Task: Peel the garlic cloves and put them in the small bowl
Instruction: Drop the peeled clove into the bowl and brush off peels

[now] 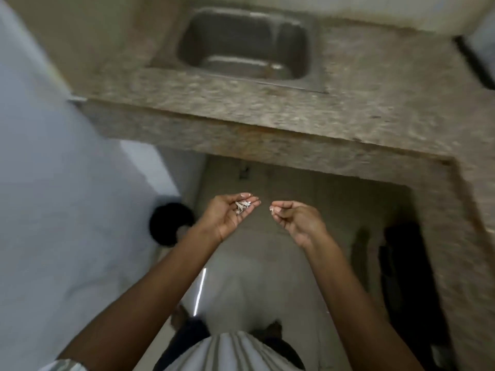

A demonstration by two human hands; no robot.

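Observation:
My left hand (233, 212) is held palm up below the counter's front edge. It cups a small heap of papery garlic skins (243, 207) in its loosely bent fingers. A short gap to the right, my right hand (294, 220) has its fingers curled inward, and a small pale scrap of garlic skin (271, 209) is pinched at the fingertips. Both hands hang over the floor and touch nothing else. No garlic cloves and no small bowl are in view. The picture is blurred by motion.
A speckled stone counter (267, 113) runs across in front of me and turns down the right side. A steel sink (243, 46) is set into it. A round black thing (171, 223) sits low on the left by a white surface. Dark objects (401, 269) stand under the counter.

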